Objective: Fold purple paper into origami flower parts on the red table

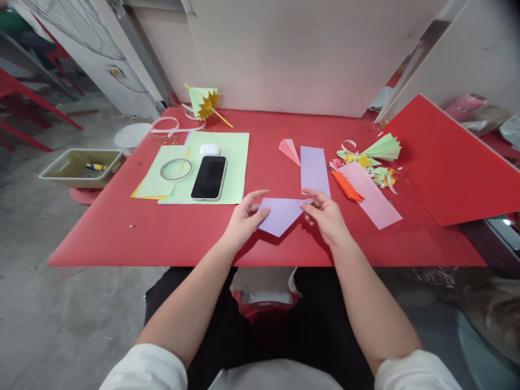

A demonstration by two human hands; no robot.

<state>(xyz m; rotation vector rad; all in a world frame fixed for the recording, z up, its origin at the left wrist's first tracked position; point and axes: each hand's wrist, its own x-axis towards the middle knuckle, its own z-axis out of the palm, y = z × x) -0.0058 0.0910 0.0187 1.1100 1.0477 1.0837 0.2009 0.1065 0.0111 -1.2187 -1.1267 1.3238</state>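
Between my two hands is a folded sheet of purple paper (280, 215), raised a little above the red table, its shadow below it. My left hand (248, 214) pinches its left edge between thumb and fingers. At the right corner my right hand (320, 211) grips it in the same way. Just beyond my right fingertips lies a flat purple paper strip (314, 169). A pleated pink paper fan (289, 151) rests left of that strip. Close by on the right are an orange utility knife (346, 185) and a pink paper strip (371, 195).
A black phone (208, 179), a white earbud case (210, 149) and a tape roll (176, 169) lie on green paper sheets (238, 162). Paper scraps (384, 176) and a green fan (384, 147) sit right. A red board (459, 168) slants at the right edge. A paper umbrella (205, 104) stands far left.
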